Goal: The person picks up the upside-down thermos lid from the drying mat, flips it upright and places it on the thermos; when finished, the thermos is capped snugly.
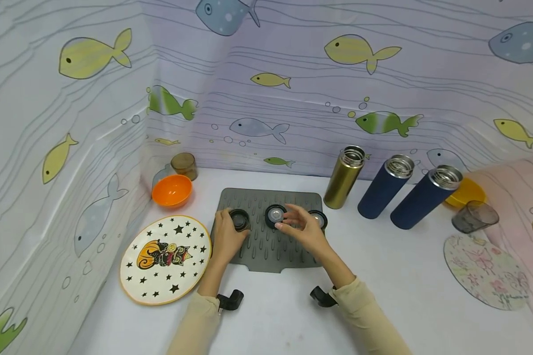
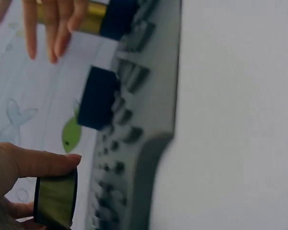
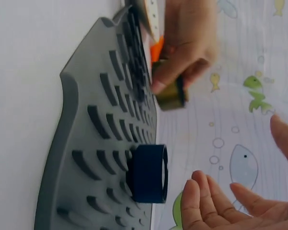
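Observation:
My left hand (image 1: 227, 234) pinches a gold bottle lid (image 2: 56, 199) between thumb and fingers, over the left part of a grey ridged drying mat (image 1: 266, 249). From above, the lid's dark inside faces up. My right hand (image 1: 306, 229) has its fingers spread and holds nothing, just right of a navy bottle lid (image 3: 149, 173) standing in the middle of the mat. A second navy lid (image 1: 320, 218) lies at the mat's right edge, partly hidden behind the right hand. Both navy lids also show in the left wrist view.
Behind the mat to the right stand a gold bottle (image 1: 344, 180) and two navy bottles (image 1: 384, 190), all lidless. An orange bowl (image 1: 172, 191), a brown cup (image 1: 184, 165) and a star-patterned plate (image 1: 137, 286) are at left. A grey cup (image 1: 474, 217), yellow bowl (image 1: 471, 192) and floral plate (image 1: 486, 271) are at right.

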Motion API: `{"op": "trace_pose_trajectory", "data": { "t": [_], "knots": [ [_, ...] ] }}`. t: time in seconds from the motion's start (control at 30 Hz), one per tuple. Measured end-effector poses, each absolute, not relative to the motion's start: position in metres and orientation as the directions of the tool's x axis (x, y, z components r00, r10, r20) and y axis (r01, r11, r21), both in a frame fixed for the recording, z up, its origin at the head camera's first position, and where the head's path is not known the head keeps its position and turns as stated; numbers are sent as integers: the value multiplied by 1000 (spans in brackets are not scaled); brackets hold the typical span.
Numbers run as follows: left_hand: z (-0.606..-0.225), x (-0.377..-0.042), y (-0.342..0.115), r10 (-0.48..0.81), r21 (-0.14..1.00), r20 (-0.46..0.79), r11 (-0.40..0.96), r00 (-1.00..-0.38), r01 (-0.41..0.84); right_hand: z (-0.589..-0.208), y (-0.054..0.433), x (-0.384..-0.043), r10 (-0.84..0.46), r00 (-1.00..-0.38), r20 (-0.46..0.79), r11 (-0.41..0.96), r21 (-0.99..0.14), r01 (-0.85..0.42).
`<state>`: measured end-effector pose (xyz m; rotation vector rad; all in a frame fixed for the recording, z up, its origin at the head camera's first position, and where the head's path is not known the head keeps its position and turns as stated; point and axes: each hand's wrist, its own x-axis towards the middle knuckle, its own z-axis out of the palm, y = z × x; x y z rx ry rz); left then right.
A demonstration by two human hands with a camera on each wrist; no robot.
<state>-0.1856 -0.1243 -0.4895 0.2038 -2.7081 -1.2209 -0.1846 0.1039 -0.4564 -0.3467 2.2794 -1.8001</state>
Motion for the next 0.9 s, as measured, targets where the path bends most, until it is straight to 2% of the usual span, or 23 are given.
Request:
{"op": "trace_pose_trajectory", "data": {
  "t": [0.2,0.43,0.73,0.83,0.9],
  "knots": [
    [-462,-169,-108,-149,781,210,620,-966,74,-454,100,-183,-331,-936,-117,192,-980,55],
    [-436,-148,-85,-18,771,315,587,-949,245,-447,97,-181,-405,-901,-154,54,-988,145],
    [-432,-138,-72,119,744,355,564,-927,357,-441,102,-174,-448,-875,-184,-72,-968,240],
    [-434,-138,-74,168,770,332,519,-928,370,-441,105,-169,-405,-898,-172,-85,-971,225],
    [-433,-139,-76,184,824,297,446,-937,349,-441,107,-165,-348,-931,-106,-58,-989,134]
  ]
}}
